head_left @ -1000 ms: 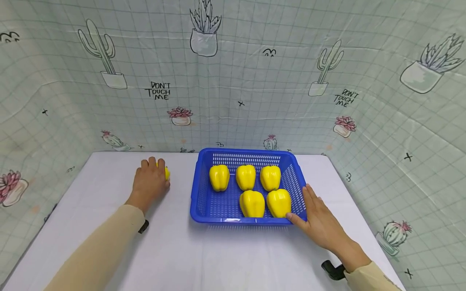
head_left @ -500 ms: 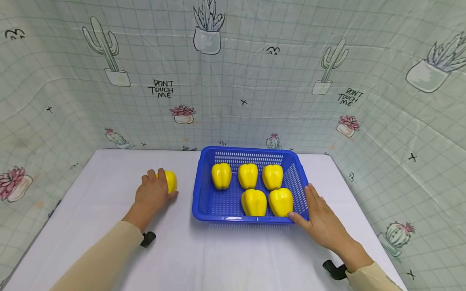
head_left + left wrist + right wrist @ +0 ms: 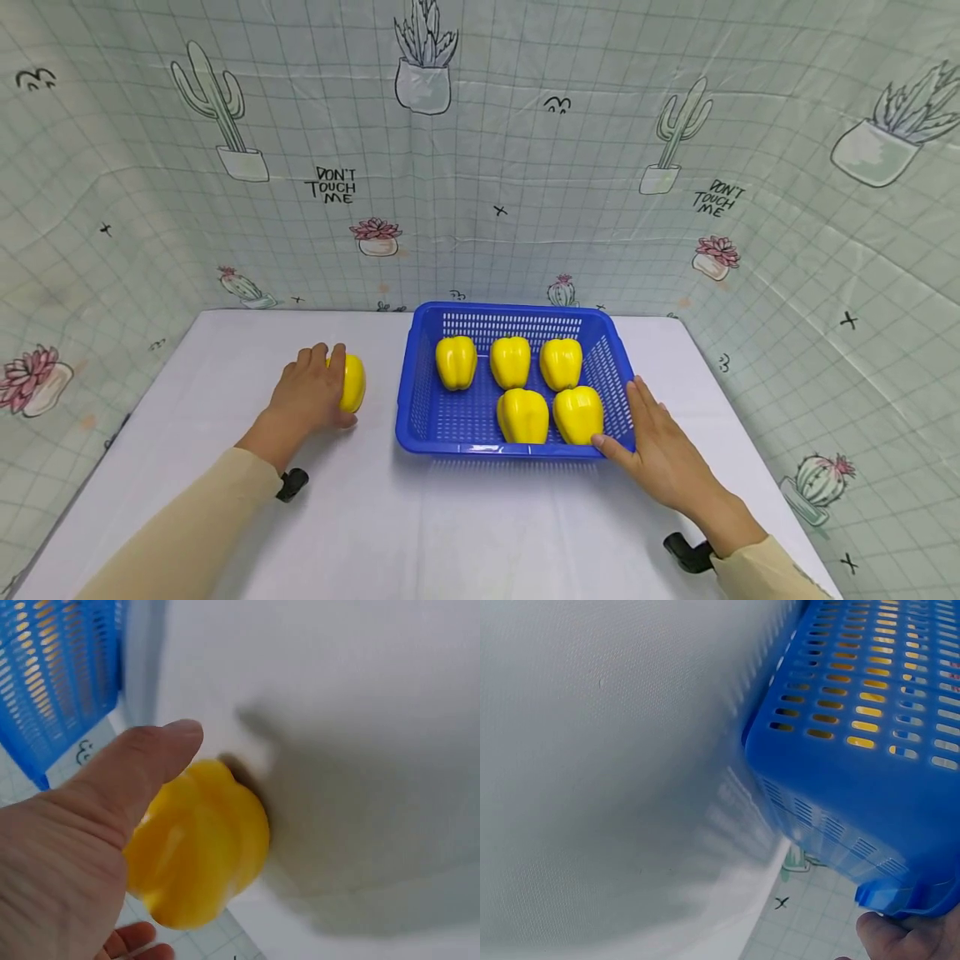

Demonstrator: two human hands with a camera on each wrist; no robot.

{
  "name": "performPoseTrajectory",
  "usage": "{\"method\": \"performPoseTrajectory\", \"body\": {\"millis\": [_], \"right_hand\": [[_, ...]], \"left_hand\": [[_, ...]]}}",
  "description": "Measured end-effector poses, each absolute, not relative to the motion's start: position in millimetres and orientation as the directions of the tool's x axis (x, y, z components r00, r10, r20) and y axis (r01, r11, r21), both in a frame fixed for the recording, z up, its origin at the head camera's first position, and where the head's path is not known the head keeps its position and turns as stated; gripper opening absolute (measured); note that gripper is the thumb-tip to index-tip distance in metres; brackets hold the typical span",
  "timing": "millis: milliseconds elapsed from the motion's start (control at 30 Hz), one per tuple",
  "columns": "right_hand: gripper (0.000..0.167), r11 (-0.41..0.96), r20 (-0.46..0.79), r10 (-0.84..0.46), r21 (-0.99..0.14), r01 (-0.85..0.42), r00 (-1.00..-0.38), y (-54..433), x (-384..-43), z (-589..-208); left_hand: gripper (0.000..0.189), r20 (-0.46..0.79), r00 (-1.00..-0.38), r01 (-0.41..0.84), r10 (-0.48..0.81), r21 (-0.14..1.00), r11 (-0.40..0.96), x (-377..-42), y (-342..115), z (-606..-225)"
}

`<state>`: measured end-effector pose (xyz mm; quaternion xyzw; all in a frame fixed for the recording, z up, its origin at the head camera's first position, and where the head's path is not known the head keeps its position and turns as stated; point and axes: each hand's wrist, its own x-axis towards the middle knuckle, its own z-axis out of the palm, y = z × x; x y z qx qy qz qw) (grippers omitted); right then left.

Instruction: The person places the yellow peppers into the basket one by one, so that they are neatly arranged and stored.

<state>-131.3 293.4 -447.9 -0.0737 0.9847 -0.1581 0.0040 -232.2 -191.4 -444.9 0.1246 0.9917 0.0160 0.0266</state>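
Observation:
In the head view my left hand (image 3: 309, 387) holds a yellow bell pepper (image 3: 353, 383) low over the white table, left of the blue basket (image 3: 465, 450). Its index finger lies over the pepper's left side, with the thumb at the near side. The left wrist view has the thumb stretched along the edge of the pepper (image 3: 206, 847), which shows its lobes; part of the fingers is hidden behind it. My right hand (image 3: 667, 458) rests at the basket's near right corner, fingers straight along the outer side and thumb on the front rim.
Inside the basket sit several more yellow bell peppers (image 3: 522, 417), three along the back and two at the front right. The basket's front left holds none. A printed grid cloth (image 3: 480, 167) hangs behind and beside the white table (image 3: 480, 533).
The left hand has brought its pepper nearer and slightly right, and more of the pepper now shows beside the fingers. My right hand stays at the basket corner.

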Motion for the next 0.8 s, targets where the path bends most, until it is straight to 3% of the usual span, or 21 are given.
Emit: {"method": "performPoseTrajectory", "body": {"millis": [200, 433, 633, 800], "right_hand": [[0.106, 0.937, 0.013, -0.148, -0.318, -0.144, -0.989, 294.4, -131.2, -448.0], [0.105, 0.937, 0.032, -0.159, -0.31, -0.161, -0.987, 292.8, -130.3, -447.3], [0.104, 0.936, 0.041, -0.164, -0.31, -0.168, -0.986, 291.8, -130.1, -446.6], [0.105, 0.938, 0.031, -0.156, -0.308, -0.159, -0.987, 292.7, -130.6, -446.8]], "left_hand": [[0.111, -0.087, -0.939, 0.34, 0.334, -0.067, 0.938, -241.2, -188.8, -445.2], [0.108, -0.135, -0.908, 0.41, 0.396, -0.089, 0.908, -249.7, -186.1, -444.2], [0.101, -0.181, -0.907, 0.401, 0.379, -0.103, 0.91, -253.3, -183.8, -445.9], [0.099, -0.15, -0.919, 0.381, 0.365, -0.1, 0.919, -255.4, -183.3, -446.0]]}}
